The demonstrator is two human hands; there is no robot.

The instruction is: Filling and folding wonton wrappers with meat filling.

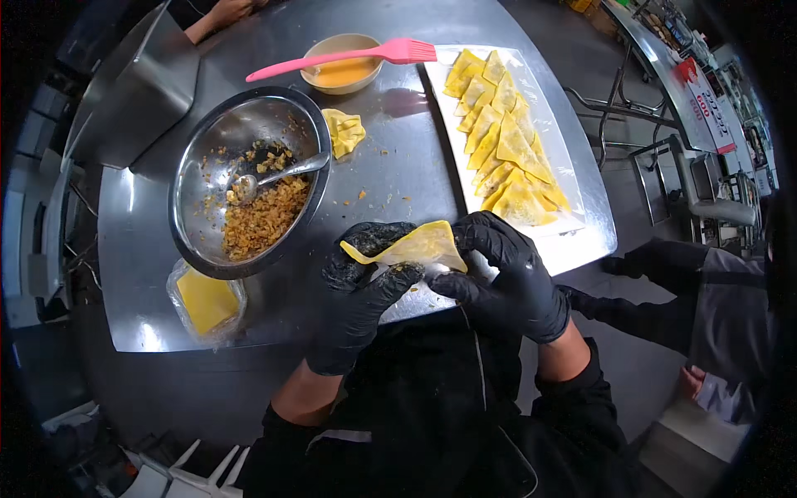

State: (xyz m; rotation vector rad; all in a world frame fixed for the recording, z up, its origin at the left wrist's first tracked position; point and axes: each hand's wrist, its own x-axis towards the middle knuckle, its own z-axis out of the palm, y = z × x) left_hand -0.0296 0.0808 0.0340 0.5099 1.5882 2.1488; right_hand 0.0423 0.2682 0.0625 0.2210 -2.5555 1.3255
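Observation:
Between my black-gloved hands is a folded yellow dumpling wrapper (423,246), roughly triangular. My left hand (367,280) pinches its left side with thumb and fingers; my right hand (504,271) grips its right end. Left of them, an oval-looking metal bowl (187,205) holds chopped filling (264,215) and a metal spoon (292,169). Square yellow wrappers (207,300) lie in plastic film below the bowl. Overlapping folded triangular dumplings (504,140) lie on a white tray (451,131). A crumpled yellow wrapper piece (344,132) rests beside the metal bowl.
A pink brush (336,59) lies across a small bowl (342,89) of orange liquid. A tall metal container (140,87) stands at the back left of the steel table (386,168). Another person's hand (227,12) shows at the top; a person (716,311) is at right.

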